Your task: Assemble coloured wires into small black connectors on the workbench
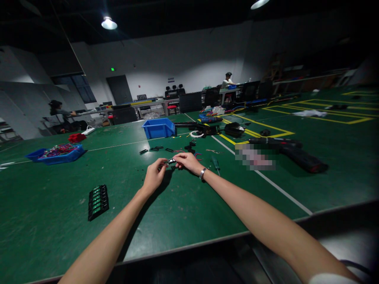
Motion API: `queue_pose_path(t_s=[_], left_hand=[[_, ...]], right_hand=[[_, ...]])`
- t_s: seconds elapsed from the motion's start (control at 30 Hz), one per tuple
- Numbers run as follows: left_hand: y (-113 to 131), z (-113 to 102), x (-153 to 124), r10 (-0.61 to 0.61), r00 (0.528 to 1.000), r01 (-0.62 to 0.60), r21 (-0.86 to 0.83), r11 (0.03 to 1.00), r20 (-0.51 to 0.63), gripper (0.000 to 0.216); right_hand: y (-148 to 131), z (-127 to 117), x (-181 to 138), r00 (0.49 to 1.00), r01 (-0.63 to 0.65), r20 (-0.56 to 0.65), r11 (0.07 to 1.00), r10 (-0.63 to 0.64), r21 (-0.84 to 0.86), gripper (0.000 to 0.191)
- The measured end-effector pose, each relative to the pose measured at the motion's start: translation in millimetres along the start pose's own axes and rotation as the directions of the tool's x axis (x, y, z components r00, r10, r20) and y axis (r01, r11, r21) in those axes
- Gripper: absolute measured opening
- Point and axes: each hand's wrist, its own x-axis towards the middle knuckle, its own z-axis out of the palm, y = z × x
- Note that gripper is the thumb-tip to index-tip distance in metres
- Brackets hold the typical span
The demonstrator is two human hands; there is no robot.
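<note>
Between my two hands, just above the green table, is a small black rectangular frame with a pale part inside (171,161). The fingertips of my left hand (155,172) pinch its left end. My right hand (188,162), with a metal band at the wrist, grips the other end; its fingers partly hide the piece. Several similar black frames (156,148) lie just beyond my hands, beside small black parts (190,147) and short red and blue wires (197,156). A screwdriver with a green handle (215,161) rests right of my right hand.
A row of black-framed green boards (98,201) lies at the left front. Blue bins stand at the back (159,128) and left, the left one (63,155) full of coloured wires. A power drill (291,152) lies to the right. Two people sit at far tables.
</note>
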Motion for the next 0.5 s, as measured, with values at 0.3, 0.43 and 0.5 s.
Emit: queue_pose_path(t_s=[0.3,0.43,0.5], left_hand=[[-0.9,-1.2,1.2,-0.013,1.000,0.013,0.023,1.000,-0.009,0.025],[0.5,-1.7,1.1,-0.010,1.000,0.011,0.036,0.999,-0.020,0.026],[0.8,-1.8,0.9,-0.008,0.999,0.009,0.041,0.999,-0.032,0.025]], right_hand=[[2.8,-0.7,1.1,0.999,0.026,0.036,0.998,-0.024,-0.048,0.031],[2.0,-0.6,0.8,0.999,0.024,0.045,0.998,-0.021,-0.057,0.031],[0.9,-0.3,0.3,0.999,0.023,0.048,0.998,-0.021,-0.057,0.031]])
